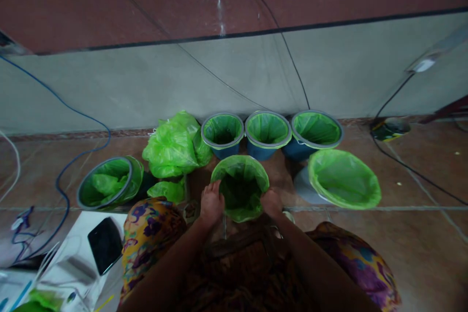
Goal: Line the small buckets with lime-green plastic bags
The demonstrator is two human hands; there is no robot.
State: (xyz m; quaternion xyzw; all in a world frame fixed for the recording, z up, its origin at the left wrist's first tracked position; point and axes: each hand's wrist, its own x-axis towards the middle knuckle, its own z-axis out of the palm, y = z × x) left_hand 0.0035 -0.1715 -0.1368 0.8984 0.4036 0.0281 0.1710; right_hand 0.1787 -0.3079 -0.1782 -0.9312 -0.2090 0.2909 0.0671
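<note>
In front of me, between my knees, stands a bin lined with a green bin bag (239, 165), the bag folded out over the rim. My left hand (212, 201) is closed on the bag's edge at the left side of the rim. On the opposite side my right hand (272, 203) grips the same edge, its fingertips partly hidden. Dark shade fills the inside of the bag. To the right, a grey bin (309, 186) leans toward the right with a green bag (345, 180) spread over its mouth.
Along the wall stand three lined bins, a left one (222, 150), a middle one (260, 152) and a right one (298, 150). Crumpled green bags (175, 146) lie left of them. Another lined bin (82, 187) tilts at far left. A phone (106, 244) rests on a white surface. Cables (60, 180) cross the floor.
</note>
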